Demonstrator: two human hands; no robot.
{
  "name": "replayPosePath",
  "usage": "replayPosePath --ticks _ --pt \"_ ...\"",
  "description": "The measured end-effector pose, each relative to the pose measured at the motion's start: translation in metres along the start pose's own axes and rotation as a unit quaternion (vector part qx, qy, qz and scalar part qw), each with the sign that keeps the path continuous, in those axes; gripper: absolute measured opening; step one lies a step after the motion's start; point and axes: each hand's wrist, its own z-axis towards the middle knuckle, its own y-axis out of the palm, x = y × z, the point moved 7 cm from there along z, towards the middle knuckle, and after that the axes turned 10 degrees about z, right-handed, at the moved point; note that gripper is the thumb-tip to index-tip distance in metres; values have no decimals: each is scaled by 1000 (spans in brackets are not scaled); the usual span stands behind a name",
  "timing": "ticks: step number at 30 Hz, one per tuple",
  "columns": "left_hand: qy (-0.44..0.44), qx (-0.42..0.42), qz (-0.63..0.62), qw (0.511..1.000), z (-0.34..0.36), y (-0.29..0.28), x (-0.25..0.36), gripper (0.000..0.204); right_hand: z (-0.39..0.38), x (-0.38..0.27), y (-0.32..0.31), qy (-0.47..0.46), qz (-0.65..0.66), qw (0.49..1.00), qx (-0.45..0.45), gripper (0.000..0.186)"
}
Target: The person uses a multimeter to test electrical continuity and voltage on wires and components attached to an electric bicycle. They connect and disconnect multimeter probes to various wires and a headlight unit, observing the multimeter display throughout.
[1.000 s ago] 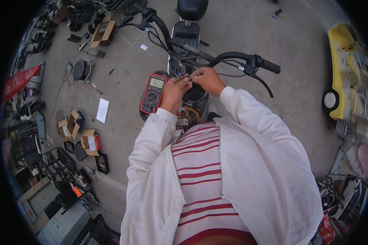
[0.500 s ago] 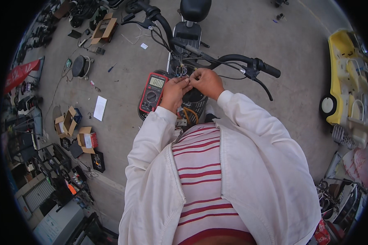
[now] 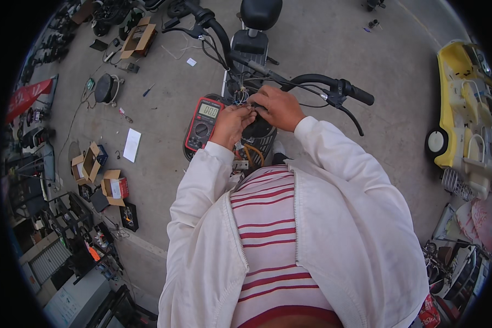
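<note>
The left hand [image 3: 232,127] and right hand [image 3: 279,108] are curling beside the loose wires [image 3: 239,97] near the handlebar [image 3: 311,78]; whether they're grasping anything, I can't tell. Crossing conductors could be shorting; a slip could be knocking the digital multimeter [image 3: 203,126] alongside.

To the left, the red multimeter [image 3: 203,124] stands just beside the left hand [image 3: 232,124], while loose wires [image 3: 240,96] and the handlebar [image 3: 311,76] obstruct the way forward. Right of the right hand [image 3: 279,107], past the jutting brake lever [image 3: 354,120], open room stretches over the floor [image 3: 396,131] to the yellow shell [image 3: 464,117].
</note>
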Motion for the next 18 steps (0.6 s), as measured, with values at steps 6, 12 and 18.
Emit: replayPosePath --ticks 6,12,18 --pt "-6 -22 -7 1000 -2 0 5 9 10 -4 8 -143 -134 979 -61 18" --pt "-8 -25 -5 1000 -4 -2 7 7 8 -9 11 -232 -163 955 -81 16" --pt "-5 -42 -7 999 -4 -3 6 7 12 -9 15 -240 -152 954 -102 12"
